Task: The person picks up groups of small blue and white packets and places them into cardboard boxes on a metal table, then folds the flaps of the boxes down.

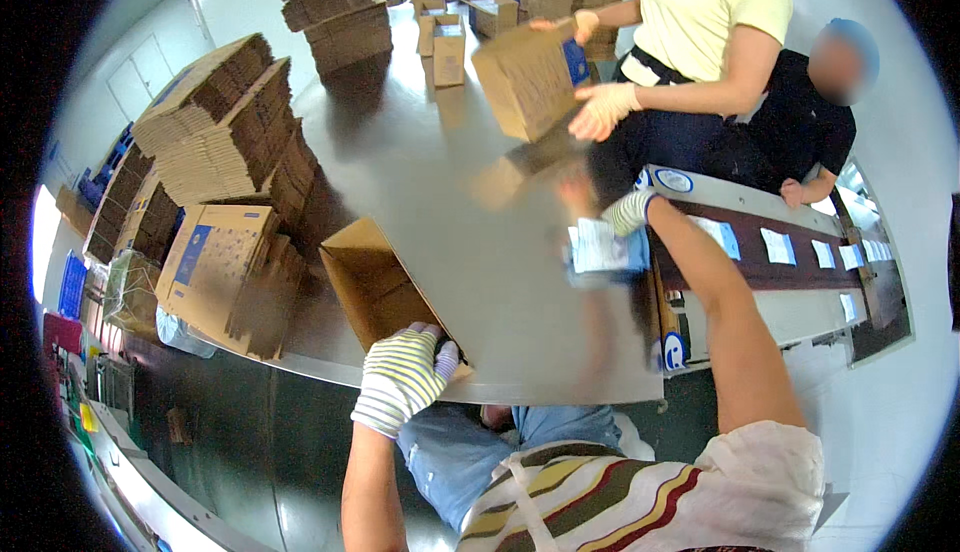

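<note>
An open cardboard box (375,287) stands at the table's near edge, its open side toward me. My left hand (405,377), in a striped glove, is closed on the box's near rim. Off to the right, my right hand (630,212), in a matching glove, has its fingers curled over the edge of several white-and-blue packets (607,250). These packets are at the end of the conveyor, over the table's right side. My fingertips there are partly hidden and slightly blurred.
More packets (777,246) lie spaced along the conveyor belt (750,264). Stacks of flattened cartons (215,132) line the table's left side. Across from me, a gloved co-worker (710,32) holds a carton (530,77); another person (815,112) sits behind. Filled boxes (448,57) stand farther back.
</note>
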### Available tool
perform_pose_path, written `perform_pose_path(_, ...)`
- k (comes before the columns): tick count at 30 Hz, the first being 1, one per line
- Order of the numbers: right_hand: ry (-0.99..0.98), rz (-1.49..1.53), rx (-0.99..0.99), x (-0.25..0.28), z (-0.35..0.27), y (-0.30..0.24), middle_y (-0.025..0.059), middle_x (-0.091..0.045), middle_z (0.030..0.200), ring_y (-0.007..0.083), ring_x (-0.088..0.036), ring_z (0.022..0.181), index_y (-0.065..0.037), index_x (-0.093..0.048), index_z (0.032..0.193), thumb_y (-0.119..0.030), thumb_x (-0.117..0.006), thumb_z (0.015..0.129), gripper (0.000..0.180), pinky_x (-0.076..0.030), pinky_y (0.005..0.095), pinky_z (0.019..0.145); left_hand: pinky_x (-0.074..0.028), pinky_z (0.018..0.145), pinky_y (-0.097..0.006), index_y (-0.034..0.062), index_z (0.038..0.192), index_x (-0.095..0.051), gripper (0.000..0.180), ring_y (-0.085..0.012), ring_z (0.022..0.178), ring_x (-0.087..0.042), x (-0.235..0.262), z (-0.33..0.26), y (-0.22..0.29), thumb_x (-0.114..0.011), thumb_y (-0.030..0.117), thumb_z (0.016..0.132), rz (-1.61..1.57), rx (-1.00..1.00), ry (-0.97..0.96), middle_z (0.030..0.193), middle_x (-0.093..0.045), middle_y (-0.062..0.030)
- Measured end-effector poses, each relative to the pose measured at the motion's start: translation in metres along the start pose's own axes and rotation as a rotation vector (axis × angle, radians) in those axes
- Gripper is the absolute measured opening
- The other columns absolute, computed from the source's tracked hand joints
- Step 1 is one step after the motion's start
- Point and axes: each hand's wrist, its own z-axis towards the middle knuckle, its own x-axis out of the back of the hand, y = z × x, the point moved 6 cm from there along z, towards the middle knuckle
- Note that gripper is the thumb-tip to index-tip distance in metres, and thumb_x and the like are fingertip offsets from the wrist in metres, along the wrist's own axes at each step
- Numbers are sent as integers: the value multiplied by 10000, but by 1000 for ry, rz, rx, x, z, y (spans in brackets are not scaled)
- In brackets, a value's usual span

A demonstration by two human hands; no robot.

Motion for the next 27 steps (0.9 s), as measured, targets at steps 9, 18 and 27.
perform_pose_path(9, 685, 201, -213, 84, -46, -198, 255, -560, 1166, 333, -573, 1054, 18, -519, 1198, -357, -759, 601, 745, -432, 400, 953, -488, 748, -437, 18, 895, -625, 350, -365, 826, -612, -5, -8, -11, -485, 336, 855, 49, 66, -55, 895, -626, -207)
perform_pose_path(18, 1375, 1018, 628, 275, -66, -277, 119, -574, 1144, 229, -574, 1036, -15, -487, 1209, -112, -622, 832, 412, -493, 369, 888, -491, 737, -447, -9, 924, -616, 454, -367, 805, -627, -10, -7, -15, -413, 394, 881, 68, 86, -82, 861, -644, -220)
perform_pose_path(27, 1030, 650, 341, 278, 55, -293, 146, -607, 1136, 273, -542, 1093, -54, -543, 1158, -419, -683, 716, 590, -266, 448, 1062, -495, 643, -443, 18, 839, -642, 340, -349, 655, -622, -4, -8, -18, -531, 340, 822, -55, 12, 82, 705, -639, -187)
